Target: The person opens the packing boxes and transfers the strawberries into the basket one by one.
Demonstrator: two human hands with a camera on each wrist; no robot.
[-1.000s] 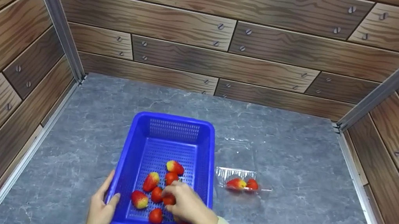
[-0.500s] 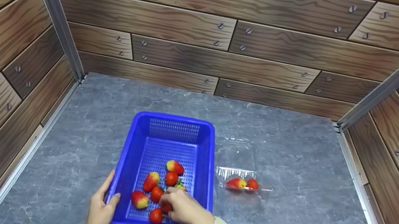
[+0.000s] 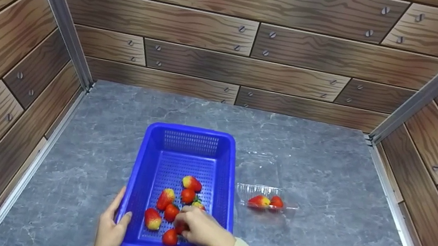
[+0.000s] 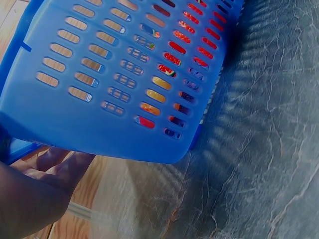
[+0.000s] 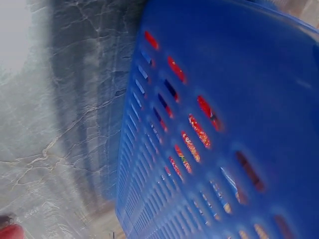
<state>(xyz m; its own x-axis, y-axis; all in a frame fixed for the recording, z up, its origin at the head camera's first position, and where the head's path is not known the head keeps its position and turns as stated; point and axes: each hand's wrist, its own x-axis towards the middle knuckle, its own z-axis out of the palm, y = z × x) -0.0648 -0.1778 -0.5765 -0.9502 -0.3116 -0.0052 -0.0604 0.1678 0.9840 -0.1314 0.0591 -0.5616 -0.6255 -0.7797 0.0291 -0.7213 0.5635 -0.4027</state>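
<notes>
My left hand (image 3: pixel 111 228) grips the left rim of a blue plastic basket (image 3: pixel 133 188), thumb over the edge and fingers outside. In the left wrist view this hand (image 4: pixel 55 174) lies by the basket's perforated wall (image 4: pixel 55 99). Inside the basket, my right hand (image 3: pixel 203 230) has its fingers curled down at a red fruit (image 3: pixel 180 228), mostly hidden below them. Around it lie red-and-yellow strawberries (image 3: pixel 166 199) and round red tomato-like fruits (image 3: pixel 170 237). One yellowish fruit with green leaves (image 3: pixel 199 204) shows just beyond the knuckles. The right wrist view faces the basket's outer wall (image 5: pixel 239 59).
An opened clear plastic clamshell box (image 3: pixel 259 189) stands right of the basket, with a strawberry (image 3: pixel 259 201) and a round red fruit (image 3: pixel 276 201) in it. The grey marbled tabletop (image 3: pixel 330 191) is bounded by wood-patterned walls (image 3: pixel 198 29) and metal posts.
My right hand has moved slightly toward me within the basket, uncovering the leafy fruit beyond it. The left hand keeps its grip on the rim.
</notes>
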